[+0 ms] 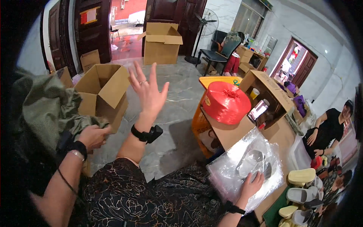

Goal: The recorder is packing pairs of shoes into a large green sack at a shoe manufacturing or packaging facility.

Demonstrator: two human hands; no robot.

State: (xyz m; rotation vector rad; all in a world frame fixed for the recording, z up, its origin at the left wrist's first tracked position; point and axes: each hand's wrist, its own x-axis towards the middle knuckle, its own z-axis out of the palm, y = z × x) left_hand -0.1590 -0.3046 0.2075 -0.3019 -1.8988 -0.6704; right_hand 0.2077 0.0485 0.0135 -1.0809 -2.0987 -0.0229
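My left hand is raised over the grey floor, fingers spread and holding nothing. A ring is on one finger, and a black device is strapped to its wrist. My right hand rests with loosely parted fingers on a stack of clear plastic bags. Grey rounded shapes show on the bags; I cannot tell whether they are printed or inside. Beyond the bags, a large red roll of plastic twine sits on cardboard. At the left, another person's hand, with a bracelet, is beside olive cloth.
Open cardboard boxes stand at left and by the door. An orange crate supports the cardboard. A phone leans in a sideways box. Several slippers lie at right, near a person in black.
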